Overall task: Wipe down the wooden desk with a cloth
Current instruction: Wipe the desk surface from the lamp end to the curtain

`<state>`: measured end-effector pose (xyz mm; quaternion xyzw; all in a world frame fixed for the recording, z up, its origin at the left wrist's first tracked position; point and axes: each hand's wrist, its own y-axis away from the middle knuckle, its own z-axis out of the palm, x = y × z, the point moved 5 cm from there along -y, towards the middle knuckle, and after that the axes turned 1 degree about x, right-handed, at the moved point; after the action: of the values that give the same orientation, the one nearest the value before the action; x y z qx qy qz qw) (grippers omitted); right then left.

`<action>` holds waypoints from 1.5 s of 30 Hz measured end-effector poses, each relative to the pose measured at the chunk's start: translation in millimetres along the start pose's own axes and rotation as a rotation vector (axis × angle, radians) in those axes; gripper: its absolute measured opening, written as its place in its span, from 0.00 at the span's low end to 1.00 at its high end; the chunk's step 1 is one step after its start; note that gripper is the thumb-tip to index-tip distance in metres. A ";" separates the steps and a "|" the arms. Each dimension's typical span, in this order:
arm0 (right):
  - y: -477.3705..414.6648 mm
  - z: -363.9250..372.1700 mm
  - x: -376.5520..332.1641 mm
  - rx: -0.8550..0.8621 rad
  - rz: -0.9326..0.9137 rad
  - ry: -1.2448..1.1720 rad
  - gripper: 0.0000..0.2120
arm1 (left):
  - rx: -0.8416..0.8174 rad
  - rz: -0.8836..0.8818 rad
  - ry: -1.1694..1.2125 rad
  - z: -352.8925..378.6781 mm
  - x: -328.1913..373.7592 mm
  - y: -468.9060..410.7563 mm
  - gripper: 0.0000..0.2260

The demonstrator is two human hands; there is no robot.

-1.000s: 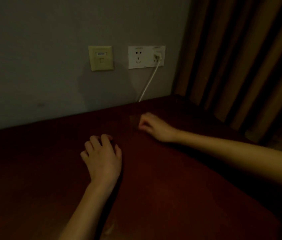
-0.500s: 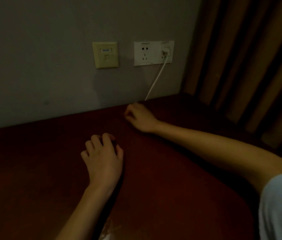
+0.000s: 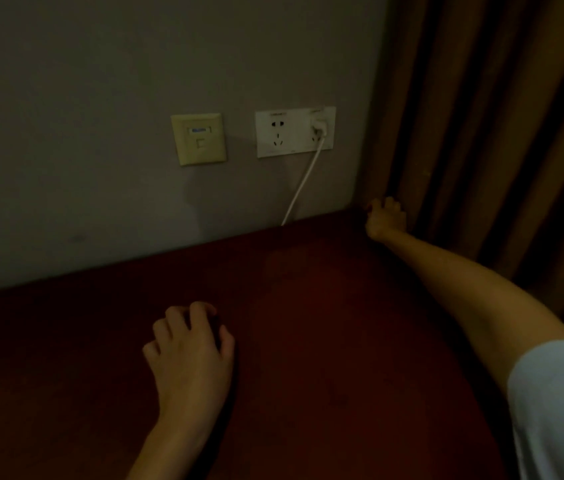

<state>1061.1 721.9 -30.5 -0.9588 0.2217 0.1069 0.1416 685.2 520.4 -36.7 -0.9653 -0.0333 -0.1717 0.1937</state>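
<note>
Though the light is dim, desk [image 3: 325,341]: dark red-brown wood filling the lower half of the view, from 9 o'clock round through 6 to 4 o'clock
Desk axis: the back edge lies tight against the wall [image 3: 100,116]; it runs from 9 o'clock up to a far corner near 2 o'clock; the long axis seems to follow that edge, though the end at 9 o'clock is cut off, so I cannot be sure
Desk side: from the far corner the side edge runs down toward 5 o'clock, just beside the curtain [image 3: 498,133]
Left hand [image 3: 190,358]: at 7 o'clock, palm down on the wood; fingers loosely bent with the tips on the surface; released, grasping nothing that shows; the patch under the fingertips is too dark to read
Right hand [image 3: 386,220]: near 2 o'clock, arm stretched out to the far corner; it touches the curtain folds; fingers curled, but whether they clench anything I cannot tell
Cloth: too dark to make out; whether it sits under the right hand cannot be told
Sleeve [image 3: 557,410]: pale, at 4 o'clock
Socket [image 3: 294,131]: white, on the wall at 12 o'clock; a plug [image 3: 318,128] sits in its right half; a white cable [image 3: 299,188] slants down to the back edge
Plate [image 3: 199,138]: cream, at 11 o'clock, just beside the socket
</note>
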 end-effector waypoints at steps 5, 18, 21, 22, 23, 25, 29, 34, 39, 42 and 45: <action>48.7 4.9 -72.8 -0.060 -0.325 -0.048 0.18 | -0.004 0.003 -0.004 1.2 0.4 1.2 0.13; 19.0 -0.6 -41.7 -0.058 -0.227 -0.045 0.19 | 0.008 -0.001 0.000 3.2 -0.9 0.4 0.12; 8.9 -5.0 -0.5 -0.013 -0.023 -0.018 0.20 | 0.040 0.019 0.002 6.8 -2.4 -1.1 0.11; 10.7 -5.5 5.1 -0.002 0.023 -0.018 0.21 | 0.050 0.024 0.005 7.5 -2.6 -1.2 0.11; 13.9 -6.1 6.9 0.009 0.065 -0.018 0.22 | 0.058 0.027 0.005 8.4 -2.8 -1.0 0.11; 24.9 -8.5 3.8 0.018 0.127 -0.007 0.22 | 0.070 0.030 0.009 8.2 -3.1 0.0 0.11; 74.3 -11.7 -38.3 -0.048 -0.096 -0.023 0.19 | 0.048 0.035 0.037 6.1 -0.9 1.4 0.12; 217.6 -12.8 -141.2 -0.175 -0.766 -0.101 0.16 | 0.005 0.011 0.039 2.1 -0.1 2.2 0.13; 216.1 -7.3 -168.6 -0.266 -0.852 -0.140 0.16 | 0.020 0.017 0.045 5.3 0.5 -0.2 0.13; 140.4 -2.5 -139.4 -0.215 -0.571 -0.104 0.16 | 0.041 0.019 0.056 5.1 -1.6 0.5 0.12; 70.6 -13.1 -57.0 -0.108 -0.253 -0.085 0.16 | 0.035 0.021 0.053 5.5 -1.6 1.2 0.12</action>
<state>980.7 679.4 -18.8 -0.9800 0.0867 0.1403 0.1113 685.6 521.5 -42.4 -0.9572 -0.0212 -0.1946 0.2132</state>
